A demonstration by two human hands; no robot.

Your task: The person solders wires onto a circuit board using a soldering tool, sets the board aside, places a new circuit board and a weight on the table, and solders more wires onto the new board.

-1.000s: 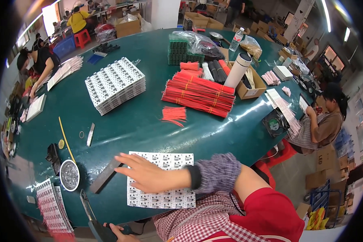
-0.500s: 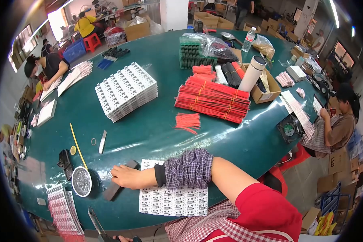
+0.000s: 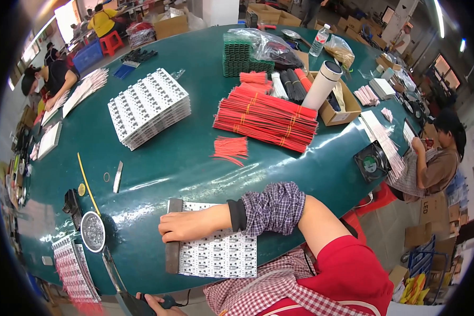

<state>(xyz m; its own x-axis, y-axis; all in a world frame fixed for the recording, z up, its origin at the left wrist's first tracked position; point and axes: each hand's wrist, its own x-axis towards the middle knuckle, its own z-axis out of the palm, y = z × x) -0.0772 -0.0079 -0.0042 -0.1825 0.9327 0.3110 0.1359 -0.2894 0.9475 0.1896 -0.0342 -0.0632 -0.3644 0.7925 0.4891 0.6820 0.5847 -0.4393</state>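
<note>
My right hand (image 3: 187,226) reaches in from the right and grips a dark grey-brown bar (image 3: 172,258), its fingers curled over it. The bar lies along the left edge of a white sheet of printed circuit boards (image 3: 221,258) on the green table. Low at the left, my left hand (image 3: 160,306), partly cut off by the lower edge, is closed around a long tool with a metal front and dark handle (image 3: 122,295). Its far end reaches the rim of a round white-rimmed dish (image 3: 93,231) holding silvery material.
Board sheets with red wires (image 3: 76,271) hang over the left edge. Beyond are a craft knife (image 3: 118,177), a yellow stick (image 3: 88,181), a tall board stack (image 3: 150,108), red wire bundles (image 3: 266,118) and a white bottle (image 3: 323,84). Co-workers sit at left and right.
My right hand has moved the bar from a slant left of the sheet onto its left edge, now straight. The tool has come further into view, up to the dish. The view has shifted.
</note>
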